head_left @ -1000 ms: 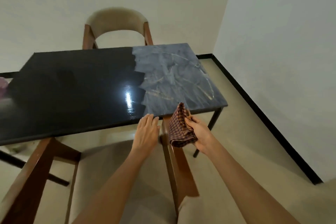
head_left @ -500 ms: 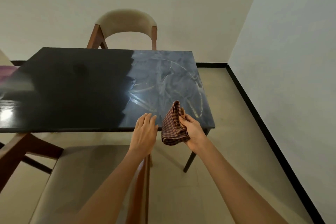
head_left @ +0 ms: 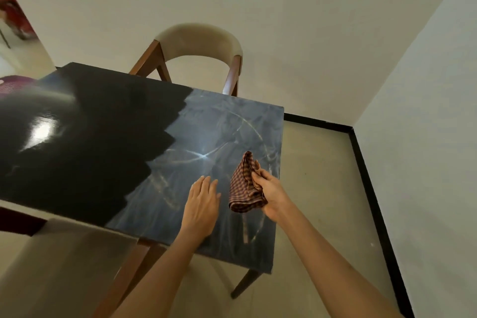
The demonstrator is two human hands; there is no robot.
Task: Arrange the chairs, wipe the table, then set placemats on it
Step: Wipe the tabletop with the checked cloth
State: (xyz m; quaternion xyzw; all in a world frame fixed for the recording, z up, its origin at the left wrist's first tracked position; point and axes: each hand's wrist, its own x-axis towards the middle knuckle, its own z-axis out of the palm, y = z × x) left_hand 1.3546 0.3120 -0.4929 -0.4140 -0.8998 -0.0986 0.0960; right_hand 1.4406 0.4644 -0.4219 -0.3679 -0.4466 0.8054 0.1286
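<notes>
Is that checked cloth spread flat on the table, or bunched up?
Bunched up. The brown checked cloth hangs in folds from the right hand, which pinches it above the dark tabletop.

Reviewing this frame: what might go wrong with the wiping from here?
The cloth is bunched in the right hand, so it may only smear the streaked right part of the table. The left hand lies flat over that part and could leave prints.

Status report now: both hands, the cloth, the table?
Left hand open, flat over table. Right hand grips checked cloth, bunched, above the smeared end. Nothing in the way.
</notes>
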